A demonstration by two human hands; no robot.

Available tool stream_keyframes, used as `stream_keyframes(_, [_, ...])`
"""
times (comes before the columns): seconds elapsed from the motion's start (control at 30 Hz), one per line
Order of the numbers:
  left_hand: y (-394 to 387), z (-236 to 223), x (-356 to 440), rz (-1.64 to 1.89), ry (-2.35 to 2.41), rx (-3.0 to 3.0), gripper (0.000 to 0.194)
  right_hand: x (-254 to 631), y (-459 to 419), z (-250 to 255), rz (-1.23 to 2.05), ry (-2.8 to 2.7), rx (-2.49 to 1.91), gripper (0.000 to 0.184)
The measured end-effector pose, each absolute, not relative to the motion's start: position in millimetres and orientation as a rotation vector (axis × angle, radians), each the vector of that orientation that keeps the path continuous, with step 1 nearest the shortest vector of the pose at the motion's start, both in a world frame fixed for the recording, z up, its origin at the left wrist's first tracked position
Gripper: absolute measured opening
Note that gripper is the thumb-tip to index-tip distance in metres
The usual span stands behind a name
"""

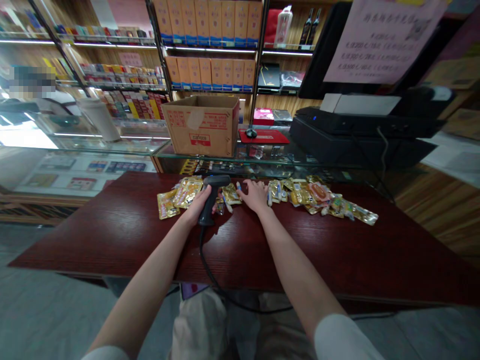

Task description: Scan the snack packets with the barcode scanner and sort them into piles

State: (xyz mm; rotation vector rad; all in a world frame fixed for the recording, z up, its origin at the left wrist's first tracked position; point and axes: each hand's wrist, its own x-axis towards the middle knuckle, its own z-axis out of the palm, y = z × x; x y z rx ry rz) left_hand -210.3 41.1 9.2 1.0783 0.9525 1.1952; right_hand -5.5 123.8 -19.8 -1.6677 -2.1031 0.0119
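My left hand (201,205) is wrapped around the grip of a black handheld barcode scanner (210,197), whose head points right and whose cable trails down over the table edge. Gold snack packets (187,192) lie beside and under that hand. My right hand (255,194) rests low over the table with fingers bent and apart. Close to its thumb is a small white-and-blue stick-shaped item (239,187), and similar ones lie by its other side. Whether it touches them is hard to see. More gold packets (232,194) sit between my hands. A larger heap of packets (315,192) spreads to the right.
The dark red wooden table (150,250) meets a glass counter. On the counter are a cardboard box (202,127), a red mouse pad (268,136) and a black register machine (360,130). Shelves of boxed goods line the back. A person (52,100) is at the far left.
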Motion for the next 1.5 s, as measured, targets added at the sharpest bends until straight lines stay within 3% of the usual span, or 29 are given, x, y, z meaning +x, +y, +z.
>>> stream_keyframes(0.2, [42.8, 6.6, -208.8, 1.271, 0.942, 1.021, 0.062, -14.4, 128.3, -27.4, 0.068, -2.109, -1.784, 0.030])
stream_keyframes(0.6, [39.8, 11.3, -209.6, 1.245, 0.954, 1.018, 0.061, -5.8, 135.8, -23.5, 0.228, -1.798, -1.135, 0.010])
stream_keyframes(1.5, [42.7, 7.4, -213.2, 1.171, 0.853, 1.060, 0.064, -6.7, 129.2, -19.1, 0.157, -2.013, -1.101, 0.032])
